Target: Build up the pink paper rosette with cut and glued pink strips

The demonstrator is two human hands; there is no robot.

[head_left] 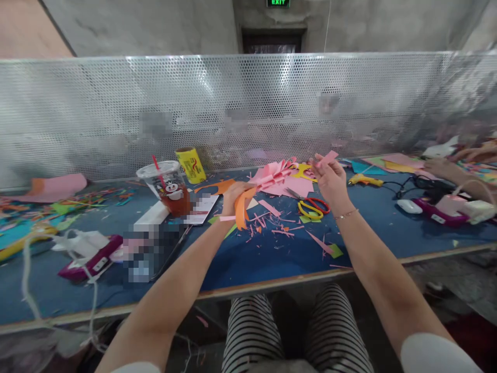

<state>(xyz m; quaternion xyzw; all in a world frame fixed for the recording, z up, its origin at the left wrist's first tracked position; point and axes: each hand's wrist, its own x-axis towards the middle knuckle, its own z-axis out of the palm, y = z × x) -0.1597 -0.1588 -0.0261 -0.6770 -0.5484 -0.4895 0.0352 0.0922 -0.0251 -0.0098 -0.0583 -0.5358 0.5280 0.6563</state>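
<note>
My left hand [234,197] is closed round the base of a paper piece, with orange loops [242,210] hanging below it and curled pink strips [276,173] stretching to its right. Raised above the table, my right hand [330,178] pinches a small pink paper strip [329,157]. Flat pink sheets [297,185] lie behind, beside a yellow cut-out [303,171]. Scissors with red and yellow handles [313,208] rest between my hands, among thin pink scraps [271,207].
A drink cup with a red straw [176,194], a yellow roll [191,166] and a phone [171,251] are at left. Purple power strips [93,259] sit on both sides. A yellow glue gun [365,180] and another person's hand [442,168] are at right. Perforated metal [233,93] stands behind.
</note>
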